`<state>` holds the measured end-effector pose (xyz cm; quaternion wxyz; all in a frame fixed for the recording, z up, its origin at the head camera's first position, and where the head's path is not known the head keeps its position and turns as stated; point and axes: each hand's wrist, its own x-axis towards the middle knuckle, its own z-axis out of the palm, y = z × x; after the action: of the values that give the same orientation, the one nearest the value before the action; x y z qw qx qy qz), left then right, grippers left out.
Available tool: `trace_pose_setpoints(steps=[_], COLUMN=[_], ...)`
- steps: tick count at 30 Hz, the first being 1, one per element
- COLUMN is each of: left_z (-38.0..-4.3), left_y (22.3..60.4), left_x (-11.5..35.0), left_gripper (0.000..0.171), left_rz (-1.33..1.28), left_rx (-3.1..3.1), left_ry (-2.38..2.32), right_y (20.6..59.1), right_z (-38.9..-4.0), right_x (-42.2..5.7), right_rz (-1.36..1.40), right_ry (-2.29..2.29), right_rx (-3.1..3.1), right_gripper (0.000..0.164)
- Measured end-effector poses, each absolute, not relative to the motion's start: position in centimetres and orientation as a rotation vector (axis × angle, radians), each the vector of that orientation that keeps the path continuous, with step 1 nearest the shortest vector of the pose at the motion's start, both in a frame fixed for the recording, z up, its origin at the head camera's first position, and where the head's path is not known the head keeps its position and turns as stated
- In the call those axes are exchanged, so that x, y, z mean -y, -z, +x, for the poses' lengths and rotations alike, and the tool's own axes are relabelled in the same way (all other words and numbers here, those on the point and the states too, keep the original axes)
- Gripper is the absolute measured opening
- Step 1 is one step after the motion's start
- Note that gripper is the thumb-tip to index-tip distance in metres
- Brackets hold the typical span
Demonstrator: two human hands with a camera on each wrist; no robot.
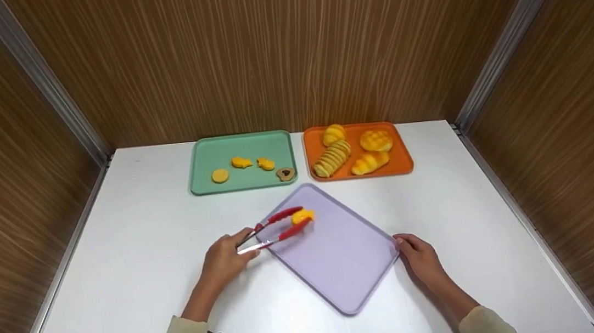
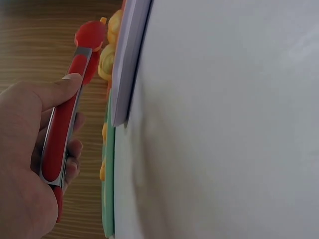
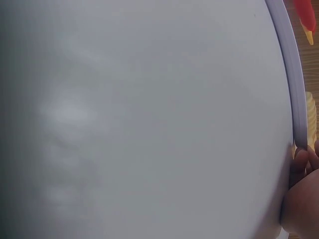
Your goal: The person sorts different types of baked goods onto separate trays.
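Note:
In the head view my left hand [image 1: 228, 259] grips a pair of tongs [image 1: 292, 228] with red tips. Between those tips is a small yellow piece [image 1: 302, 216], apparently fish-shaped, over the upper left part of a lilac tray [image 1: 341, 272]. The left wrist view shows the thumb of my left hand [image 2: 25, 134] lying along the red handle. At the tray's right corner, my right hand [image 1: 421, 258] pinches the rim; in the right wrist view my right hand [image 3: 304, 194] is partly cut off by the frame edge. The lilac tray sits turned cornerwise on the white table.
A green tray [image 1: 239, 145] at the back holds two yellow fish-shaped pieces [image 1: 241, 162], a round cracker [image 1: 220, 175] and a brown cookie [image 1: 285, 174]. Beside it, an orange tray [image 1: 401, 164] carries several toy breads [image 1: 332, 159]. Wood-grain panels [image 1: 285, 52] enclose the white table [image 1: 134, 249].

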<state>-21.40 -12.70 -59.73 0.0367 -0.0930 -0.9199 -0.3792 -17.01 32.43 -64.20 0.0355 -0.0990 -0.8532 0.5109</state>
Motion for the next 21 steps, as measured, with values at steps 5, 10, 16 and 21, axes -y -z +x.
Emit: trace_pose_setpoints(steps=[5, 10, 16, 21], left_z=[-22.9, -24.6, -26.2, -27.3], left_y=[59.8, 60.3, 61.1, 61.5], left_x=[13.7, 14.4, 15.3, 15.7], left_gripper=[0.060, 0.058, 0.056, 0.057], left_rz=[-0.123, -0.052, 0.006, 0.053], left_rx=[2.821, 2.777, 2.724, 2.709], left_ry=[1.197, 1.222, 1.272, 1.274], right_y=[64.2, 64.0, 63.8, 64.0], right_z=[-16.9, -16.8, -16.9, -17.0], right_x=[-32.5, -32.3, -32.1, -32.2], right_rz=[-0.310, -0.326, -0.338, -0.330], right_ry=[-1.578, -1.619, -1.640, -1.624], right_rx=[2.618, 2.596, 2.580, 2.578], right_gripper=[0.035, 0.036, 0.034, 0.031])
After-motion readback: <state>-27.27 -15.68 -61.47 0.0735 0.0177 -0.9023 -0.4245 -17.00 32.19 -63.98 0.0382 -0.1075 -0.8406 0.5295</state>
